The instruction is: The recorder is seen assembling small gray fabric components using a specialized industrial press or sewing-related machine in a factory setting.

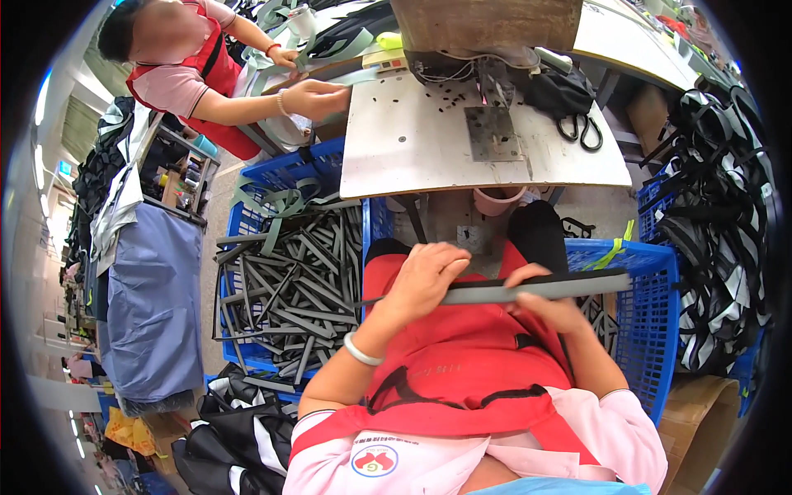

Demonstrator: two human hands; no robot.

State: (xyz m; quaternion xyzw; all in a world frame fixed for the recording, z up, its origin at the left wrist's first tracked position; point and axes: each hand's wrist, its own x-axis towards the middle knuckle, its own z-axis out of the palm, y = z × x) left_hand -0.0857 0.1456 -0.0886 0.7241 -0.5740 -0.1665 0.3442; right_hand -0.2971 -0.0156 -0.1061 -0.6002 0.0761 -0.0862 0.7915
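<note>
Above my red apron (445, 346), a flat grey strip with a black edge (569, 285) stretches across my lap. My left hand (425, 279) is closed around its left part, and a thin dark end pokes out beyond that hand. Farther right, my right hand (540, 304) pinches the strip between thumb and fingers, leaving the right end free. The sewing machine (487, 37) stands in front of both hands on a white tabletop (396, 157), its metal plate (492, 134) bare of fabric.
At my left, a blue basket (247, 177) holds many similar strips; another blue basket (652, 330) stands at my right. Black-handled scissors (582, 136) lie by the machine. A co-worker (194, 82) at the far left handles pale green strips. Black straps (718, 223) hang in a heap.
</note>
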